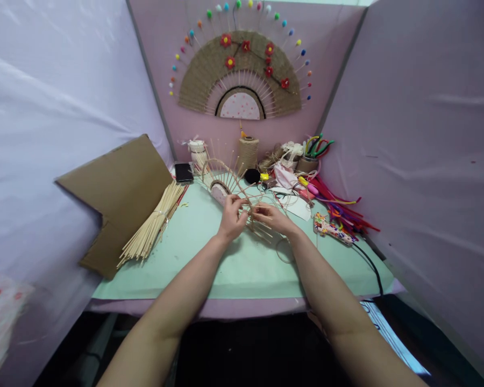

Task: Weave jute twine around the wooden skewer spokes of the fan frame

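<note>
An unfinished fan frame [219, 193] of thin sticks, with a pink half-round base, lies tilted over the table. My left hand [233, 217] has its fingers closed round the sticks and twine at the frame's right end. Right beside it, my right hand [269, 215] pinches twine at the same edge. Loose loops of twine [284, 251] hang below and right of my right hand. The fingertips partly hide the point where twine and sticks meet.
Bundled sticks [151, 223] and cardboard [125, 196] lie left. A glue gun [333, 231] and pipe cleaners [342, 204] lie right. Behind stand a twine spool [248, 153] and a tool holder [307, 164]. A finished fan [246, 59] hangs on the back wall.
</note>
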{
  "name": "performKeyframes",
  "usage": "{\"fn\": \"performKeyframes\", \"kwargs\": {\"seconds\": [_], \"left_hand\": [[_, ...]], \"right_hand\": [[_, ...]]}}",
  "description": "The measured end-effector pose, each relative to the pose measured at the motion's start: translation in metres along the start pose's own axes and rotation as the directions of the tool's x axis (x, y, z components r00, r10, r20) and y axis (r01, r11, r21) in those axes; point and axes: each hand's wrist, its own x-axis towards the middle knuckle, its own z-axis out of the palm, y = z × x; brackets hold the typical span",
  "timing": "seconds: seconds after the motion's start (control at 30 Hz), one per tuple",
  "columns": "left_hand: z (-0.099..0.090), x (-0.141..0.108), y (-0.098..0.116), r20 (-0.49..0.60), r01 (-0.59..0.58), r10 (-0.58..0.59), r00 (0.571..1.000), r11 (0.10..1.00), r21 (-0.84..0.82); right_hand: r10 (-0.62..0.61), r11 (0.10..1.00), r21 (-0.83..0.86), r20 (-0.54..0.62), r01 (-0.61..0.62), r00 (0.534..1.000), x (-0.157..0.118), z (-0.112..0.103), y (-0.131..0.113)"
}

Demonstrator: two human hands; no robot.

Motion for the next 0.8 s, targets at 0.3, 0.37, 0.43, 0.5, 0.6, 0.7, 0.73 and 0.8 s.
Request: {"fn": "performKeyframes", "kwargs": {"seconds": [0.3,0.37,0.43,0.5,0.6,0.7,0.73,0.8], "left_hand": [[-0.007,0.013,-0.004,0.002,0.227,-0.245,0.97,0.896,-0.381],[-0.011,0.02,-0.006,0.141,0.325,-0.295,0.945,0.806,-0.494],[-0.016,0.026,-0.007,0.239,0.392,-0.311,0.92,0.707,-0.589],[-0.019,0.029,-0.008,0.266,0.412,-0.318,0.91,0.621,-0.667],[-0.02,0.029,-0.008,0.256,0.412,-0.343,0.904,0.536,-0.737],[-0.021,0.028,-0.005,0.263,0.42,-0.351,0.899,0.517,-0.746],[-0.022,0.027,-0.004,0.276,0.43,-0.349,0.896,0.522,-0.737],[-0.023,0.027,-0.003,0.311,0.454,-0.339,0.888,0.535,-0.713]], "right_hand": [[0.015,1.0,-0.017,0.016,-0.014,1.0,-0.001,0.007,-0.007],[0.021,1.0,-0.021,0.028,-0.02,0.999,-0.001,0.007,-0.005],[0.026,0.999,-0.03,0.038,-0.025,0.999,-0.002,0.008,-0.002],[0.028,0.999,-0.033,0.035,-0.026,0.999,-0.003,0.008,-0.001],[0.036,0.999,-0.036,0.02,-0.035,0.999,-0.005,0.01,0.001],[0.038,0.997,-0.066,-0.019,-0.039,0.999,-0.006,0.01,0.002],[0.032,0.996,-0.085,-0.032,-0.035,0.999,-0.006,0.009,0.002],[0.018,0.992,-0.126,-0.039,-0.023,0.999,-0.007,0.008,0.004]]}}
